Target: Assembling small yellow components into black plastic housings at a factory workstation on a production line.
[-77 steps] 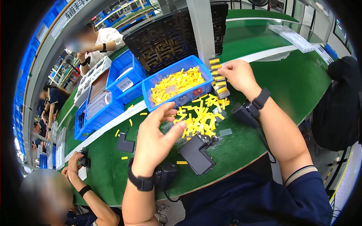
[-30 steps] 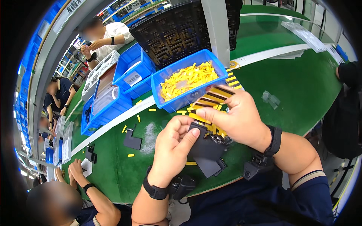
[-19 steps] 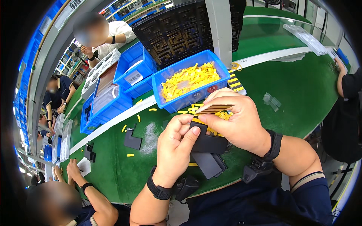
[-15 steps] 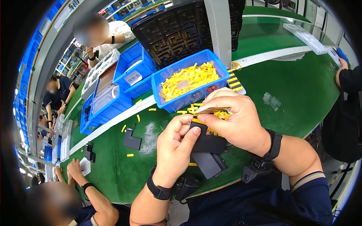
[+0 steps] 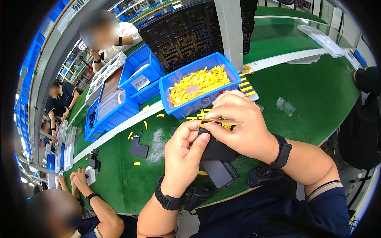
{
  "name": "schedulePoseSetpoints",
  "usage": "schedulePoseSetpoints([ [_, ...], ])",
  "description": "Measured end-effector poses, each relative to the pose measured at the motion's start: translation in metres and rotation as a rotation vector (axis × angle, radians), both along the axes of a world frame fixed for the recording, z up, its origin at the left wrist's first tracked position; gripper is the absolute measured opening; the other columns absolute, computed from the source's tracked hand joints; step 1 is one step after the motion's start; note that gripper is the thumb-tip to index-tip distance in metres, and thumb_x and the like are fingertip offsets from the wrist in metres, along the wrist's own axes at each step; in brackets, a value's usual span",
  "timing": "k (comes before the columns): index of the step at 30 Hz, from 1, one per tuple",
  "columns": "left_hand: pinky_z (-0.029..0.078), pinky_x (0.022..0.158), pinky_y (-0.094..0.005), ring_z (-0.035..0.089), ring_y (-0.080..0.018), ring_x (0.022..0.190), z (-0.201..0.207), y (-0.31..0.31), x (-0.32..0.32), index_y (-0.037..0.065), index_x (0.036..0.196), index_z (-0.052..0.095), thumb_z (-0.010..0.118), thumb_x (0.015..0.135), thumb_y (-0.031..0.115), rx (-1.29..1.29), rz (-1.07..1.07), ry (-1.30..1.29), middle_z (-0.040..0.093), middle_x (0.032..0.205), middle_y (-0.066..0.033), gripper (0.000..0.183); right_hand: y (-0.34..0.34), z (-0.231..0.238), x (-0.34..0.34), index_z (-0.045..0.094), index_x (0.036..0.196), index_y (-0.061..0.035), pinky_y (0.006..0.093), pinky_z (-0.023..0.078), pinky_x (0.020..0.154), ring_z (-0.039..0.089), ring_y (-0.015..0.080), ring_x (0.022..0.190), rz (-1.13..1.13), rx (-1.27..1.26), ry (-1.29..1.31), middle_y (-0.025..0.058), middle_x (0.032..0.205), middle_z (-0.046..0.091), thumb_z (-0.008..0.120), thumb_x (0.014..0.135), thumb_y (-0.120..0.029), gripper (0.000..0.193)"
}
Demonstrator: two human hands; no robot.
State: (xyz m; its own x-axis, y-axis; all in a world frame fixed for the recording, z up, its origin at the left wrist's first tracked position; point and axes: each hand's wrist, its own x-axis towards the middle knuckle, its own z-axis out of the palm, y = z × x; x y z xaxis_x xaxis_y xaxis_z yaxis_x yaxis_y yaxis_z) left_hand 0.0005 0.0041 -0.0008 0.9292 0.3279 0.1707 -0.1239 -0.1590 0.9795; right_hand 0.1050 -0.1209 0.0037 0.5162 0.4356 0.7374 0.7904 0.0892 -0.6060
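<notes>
My left hand [image 5: 184,148] is closed on a black flat part [image 5: 217,148], thumb on its near face. At the part's top edge, a bit of yellow shows beside my fingertips. My right hand [image 5: 244,125] pinches a thin, flat, brownish piece [image 5: 224,120] between thumb and fingers, held just above that edge; its exact kind is unclear. Underneath lie more black flat parts [image 5: 217,173] on the green table. Behind my hands stands a blue bin [image 5: 168,89] of small yellow strips [image 5: 198,85], with several loose strips [image 5: 191,118] in front of it.
Left of my hands lie a black L-shaped part [image 5: 139,148] and scattered yellow strips [image 5: 137,163]. Blue bins [image 5: 137,75], a black tray [image 5: 186,35] and a grey post [image 5: 231,35] stand at the back. A co-worker's hands [image 5: 80,178] work at lower left.
My right hand has shifted slightly and tilted the brownish piece, which now shows edge-on. The black part has tipped a little in my left hand.
</notes>
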Motion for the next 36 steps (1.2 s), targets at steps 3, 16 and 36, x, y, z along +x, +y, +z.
schedulePoseSetpoints([
  [3,0.044,0.067,-0.0189,0.056,-0.0043,0.076,0.006,-0.003,0.0,-0.001,0.107,0.052,0.059,0.085,0.004,0.05,-0.006,0.003,0.064,0.084,-0.0042,0.023,-0.003,-0.001,0.002,0.062,0.07,-0.003,0.0358,0.043,0.073,0.055,0.0261,0.08,-0.064,-0.044,-0.085,0.0091,0.081,0.058,0.067,0.065,-0.008,0.008],
  [16,0.047,0.073,-0.0201,0.058,-0.0075,0.085,0.007,0.002,0.003,-0.005,0.108,0.048,0.054,0.087,0.0,-0.108,-0.027,0.043,0.064,0.094,-0.0085,0.023,-0.013,0.012,0.007,0.06,0.076,-0.0072,0.0471,0.04,0.092,0.058,0.0249,0.085,-0.098,-0.147,-0.404,0.005,0.079,0.059,0.069,0.059,0.001,0.021],
  [36,0.045,0.074,-0.0223,0.059,-0.0105,0.086,0.008,-0.001,-0.001,-0.001,0.117,0.044,0.054,0.087,0.002,0.097,-0.044,-0.131,0.064,0.097,-0.0094,0.033,-0.01,0.014,0.003,0.063,0.082,-0.0084,0.0449,0.039,0.091,0.059,0.0259,0.092,0.158,-0.009,-0.293,0.0034,0.084,0.064,0.073,0.068,-0.003,0.018],
])
